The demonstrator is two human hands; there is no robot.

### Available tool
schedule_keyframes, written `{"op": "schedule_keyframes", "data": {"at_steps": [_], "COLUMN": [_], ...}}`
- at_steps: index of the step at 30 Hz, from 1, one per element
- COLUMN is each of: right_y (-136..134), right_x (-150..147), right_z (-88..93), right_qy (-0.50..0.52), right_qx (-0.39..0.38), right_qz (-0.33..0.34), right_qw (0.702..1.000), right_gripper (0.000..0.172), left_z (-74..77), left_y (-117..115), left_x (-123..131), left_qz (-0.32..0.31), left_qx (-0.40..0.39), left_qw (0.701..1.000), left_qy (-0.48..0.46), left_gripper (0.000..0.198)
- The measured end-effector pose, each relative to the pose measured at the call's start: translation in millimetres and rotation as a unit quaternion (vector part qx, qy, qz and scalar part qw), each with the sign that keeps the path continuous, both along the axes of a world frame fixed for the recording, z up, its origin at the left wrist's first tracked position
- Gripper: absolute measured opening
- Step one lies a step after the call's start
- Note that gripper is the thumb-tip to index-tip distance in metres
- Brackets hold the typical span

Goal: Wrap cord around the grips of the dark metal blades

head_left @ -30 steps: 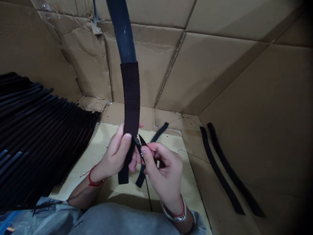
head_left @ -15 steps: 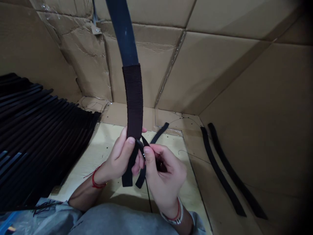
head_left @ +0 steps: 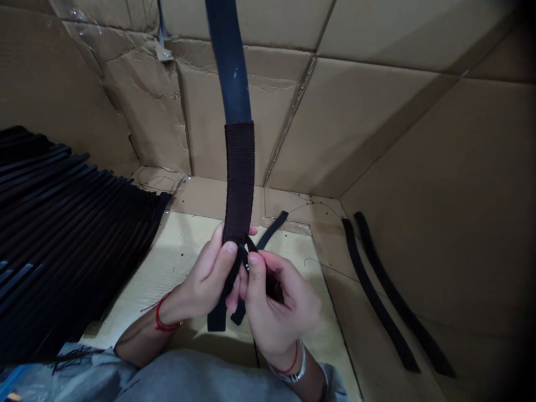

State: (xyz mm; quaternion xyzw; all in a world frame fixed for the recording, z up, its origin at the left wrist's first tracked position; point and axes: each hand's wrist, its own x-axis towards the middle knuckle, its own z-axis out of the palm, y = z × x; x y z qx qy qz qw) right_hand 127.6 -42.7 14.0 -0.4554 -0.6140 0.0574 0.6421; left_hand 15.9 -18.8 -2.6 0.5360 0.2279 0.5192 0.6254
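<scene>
My left hand grips the lower end of a long strap held upright; its lower part is dark brown woven webbing and its upper part is a smooth dark blue strip running out of the top of the view. My right hand is closed in a pinch on a small dark snipping tool, whose tip sits right at the webbing's lower edge. The strap's black tail hangs below my left hand. A red thread circles my left wrist, and a bangle my right.
A large stack of black strips fills the left side. One short black strip lies on the light board behind my hands, and two more black strips lie on the cardboard at right. Cardboard walls enclose the space.
The strap has swung to the right and leaned that way. Both hands have shifted slightly right and lower, still closed on the strap and the tool.
</scene>
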Motion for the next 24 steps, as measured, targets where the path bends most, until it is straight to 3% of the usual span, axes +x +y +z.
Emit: {"op": "schedule_keyframes", "data": {"at_steps": [9, 15, 24], "right_y": [-3, -4, -7], "right_x": [2, 5, 11], "right_z": [5.8, 8.1, 10.0], "right_qy": [-0.012, 0.025, 0.034], "right_qx": [-0.015, -0.058, -0.073], "right_qz": [0.042, 0.106, 0.162], "right_qw": [0.999, 0.992, 0.983], "right_gripper": [0.013, 0.014, 0.015], "left_z": [-2.5, -5.5, 0.4], "left_y": [-3, -3, -6], "left_x": [2, 5, 1], "left_qz": [-0.002, -0.004, -0.004], "left_qx": [-0.029, -0.022, -0.031], "left_qw": [0.999, 0.998, 0.997], "left_qy": [-0.04, -0.055, -0.074], "left_gripper": [0.033, 0.036, 0.037]}}
